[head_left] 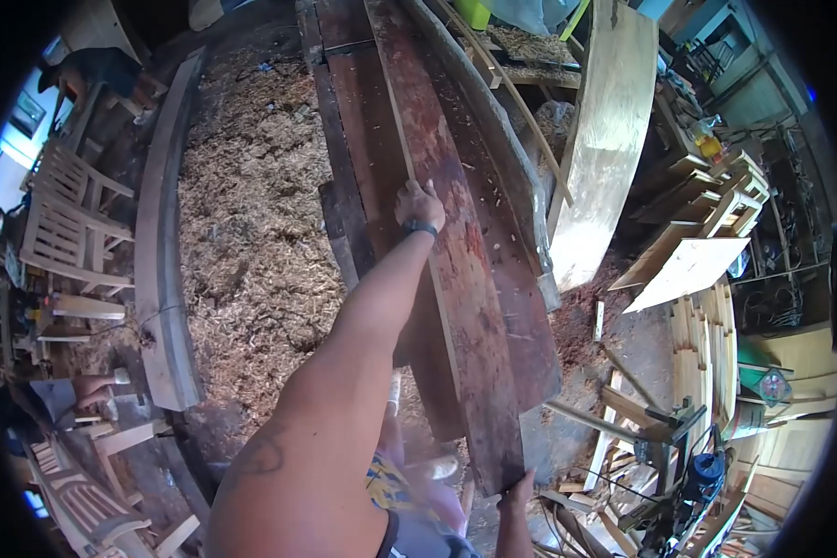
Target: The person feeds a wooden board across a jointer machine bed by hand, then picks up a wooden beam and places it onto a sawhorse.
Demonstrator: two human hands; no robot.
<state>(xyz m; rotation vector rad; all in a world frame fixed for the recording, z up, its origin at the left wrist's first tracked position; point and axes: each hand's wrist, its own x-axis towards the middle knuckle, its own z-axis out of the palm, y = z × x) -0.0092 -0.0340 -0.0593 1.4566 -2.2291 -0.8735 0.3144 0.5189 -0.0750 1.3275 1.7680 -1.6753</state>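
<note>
A long reddish-brown plank [470, 307] runs away from me over a stack of darker boards [363, 112]. My left hand [421, 203], with a dark band on its wrist, reaches far forward and closes over the plank's left edge, its fingers partly hidden. Close to my body, my right hand [519, 488] grips the plank's near end at the corner. Its thumb side shows, while the other fingers are hidden by the wood. A wide board [535, 344] lies under the plank on the right.
Wood shavings [251, 205] cover the floor at left, beside a long thick beam [163, 242]. Slatted wooden chairs [74, 219] stand farther left, near two people. A pale slab [609, 139] leans at right. Wood pieces surround a blue motor [705, 470] at lower right.
</note>
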